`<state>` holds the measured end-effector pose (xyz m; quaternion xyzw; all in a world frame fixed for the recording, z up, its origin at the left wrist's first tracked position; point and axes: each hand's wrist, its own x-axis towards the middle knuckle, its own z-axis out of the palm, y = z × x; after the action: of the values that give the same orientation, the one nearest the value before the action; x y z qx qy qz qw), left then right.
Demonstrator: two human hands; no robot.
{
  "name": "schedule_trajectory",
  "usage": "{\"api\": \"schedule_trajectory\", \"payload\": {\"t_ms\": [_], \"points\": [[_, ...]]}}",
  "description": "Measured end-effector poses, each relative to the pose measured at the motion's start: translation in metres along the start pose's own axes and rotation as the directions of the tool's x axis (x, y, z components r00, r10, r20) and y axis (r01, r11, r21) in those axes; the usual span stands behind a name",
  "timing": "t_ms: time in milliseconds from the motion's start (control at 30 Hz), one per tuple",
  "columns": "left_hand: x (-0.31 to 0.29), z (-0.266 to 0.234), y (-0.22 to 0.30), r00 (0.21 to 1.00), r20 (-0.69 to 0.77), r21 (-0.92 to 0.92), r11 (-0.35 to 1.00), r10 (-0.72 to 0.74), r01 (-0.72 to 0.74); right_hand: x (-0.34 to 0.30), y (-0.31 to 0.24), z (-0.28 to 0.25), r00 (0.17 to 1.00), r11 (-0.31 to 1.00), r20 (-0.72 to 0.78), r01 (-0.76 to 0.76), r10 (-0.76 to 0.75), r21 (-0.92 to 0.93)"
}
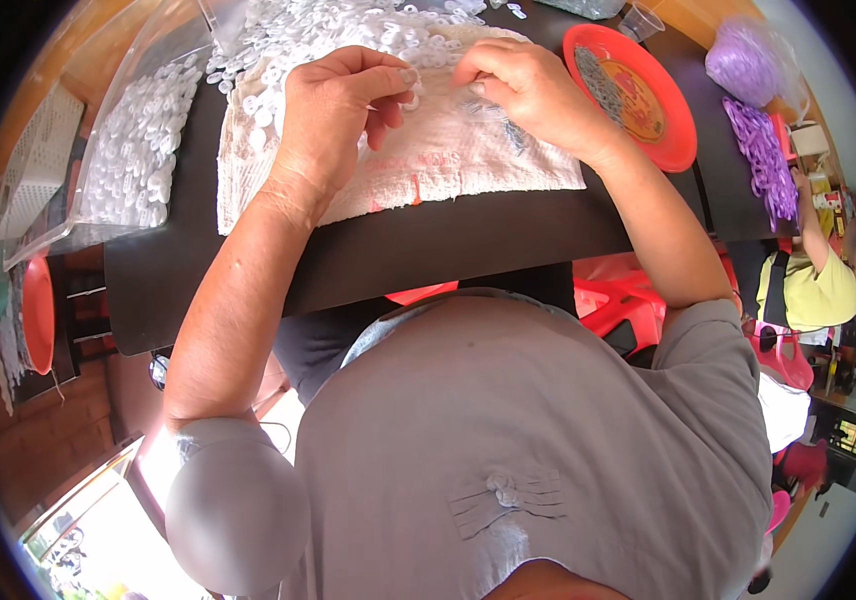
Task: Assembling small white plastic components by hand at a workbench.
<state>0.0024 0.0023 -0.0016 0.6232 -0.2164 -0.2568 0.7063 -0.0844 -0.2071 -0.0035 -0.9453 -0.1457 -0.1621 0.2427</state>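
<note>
A pale towel [468, 165] lies on the dark table, with a heap of small whitish, see-through plastic pieces [348, 32] along its far side. Over its left part, my left hand [338, 115] is closed in a pinch on one such small plastic piece [411, 92]. My right hand [533, 90] hovers just to the right, thumb and fingertips pressed together; what they hold, if anything, is too small to make out. Below that hand, a few tiny grey pieces [515, 138] rest on the towel. The two hands are apart.
A clear bin [78, 225] at the left holds more whitish pieces. To the right stands a red plate [676, 130] with a grey heap. Beyond it are a purple-filled bag [743, 62], purple strips [760, 160] and a clear cup [640, 22]. A person in yellow [810, 290] works farther right.
</note>
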Motion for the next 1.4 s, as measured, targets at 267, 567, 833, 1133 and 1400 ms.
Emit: {"api": "schedule_trajectory", "payload": {"t_ms": [267, 567, 833, 1133, 1400], "points": [[-0.001, 0.0, 0.001, 1.0, 0.003, -0.013, 1.0, -0.014, 0.014, 0.0, -0.002, -0.003, 0.997, 0.986, 0.062, 0.048, -0.038, -0.163], [-0.002, -0.002, 0.0, 1.0, -0.009, -0.011, 1.0, -0.011, 0.011, 0.004, -0.013, -0.007, 0.998, 0.991, 0.041, -0.046, 0.051, -0.123], [-0.001, 0.0, 0.002, 1.0, -0.006, -0.059, 0.998, 0.002, -0.002, -0.01, -0.009, -0.007, 0.994, 0.918, 0.037, 0.105, -0.098, -0.382], [-0.003, 0.0, 0.004, 1.0, -0.009, -0.008, 1.0, -0.028, 0.028, -0.014, 0.001, 0.008, 0.996, 0.936, 0.03, 0.087, -0.082, -0.341], [0.0, -0.004, 0.003, 0.994, 0.057, -0.19, 0.977, -0.09, 0.099, 0.01, -0.025, -0.008, 0.979, 0.933, -0.048, -0.171, 0.196, 0.317]]}}
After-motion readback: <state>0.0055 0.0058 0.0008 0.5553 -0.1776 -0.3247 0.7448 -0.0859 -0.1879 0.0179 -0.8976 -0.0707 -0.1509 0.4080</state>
